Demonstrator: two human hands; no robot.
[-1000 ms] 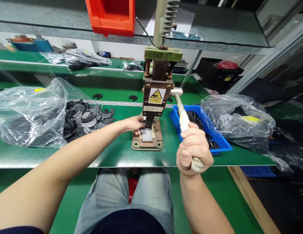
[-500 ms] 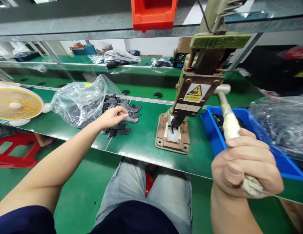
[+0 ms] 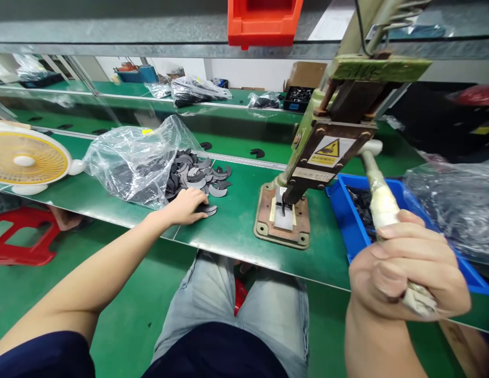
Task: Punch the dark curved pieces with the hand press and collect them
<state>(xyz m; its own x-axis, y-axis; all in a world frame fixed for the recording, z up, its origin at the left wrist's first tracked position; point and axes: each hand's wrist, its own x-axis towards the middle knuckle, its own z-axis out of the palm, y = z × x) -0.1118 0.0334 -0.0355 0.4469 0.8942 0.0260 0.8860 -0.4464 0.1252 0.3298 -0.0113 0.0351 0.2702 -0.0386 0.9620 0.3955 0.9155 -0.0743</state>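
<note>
My left hand [image 3: 187, 206] is at the front edge of a pile of dark grey crescent-shaped pieces [image 3: 195, 181]. Its thumb and fingers close around a grey crescent-shaped piece [image 3: 208, 209], partly hidden by the fingers. My right hand [image 3: 412, 265] is wrapped round the tape-covered lever handle [image 3: 382, 202] of a green hand press [image 3: 323, 152]. Below the press's ram, a small dark part and a light metal plate [image 3: 283, 220] rest on the rusty base [image 3: 263, 210].
A clear plastic bag [image 3: 126, 157] lies behind the pile, beside a yellow-and-white fan [image 3: 25, 160]. Right of the press stands a blue bin [image 3: 342, 220] with dark parts, near another plastic bag [image 3: 457, 199]. A red bin [image 3: 263, 34] hangs overhead.
My left hand has come down and nearer to me, from above the pile to its front edge, and closed around a crescent-shaped piece. My right hand keeps its grip on the lever handle.
</note>
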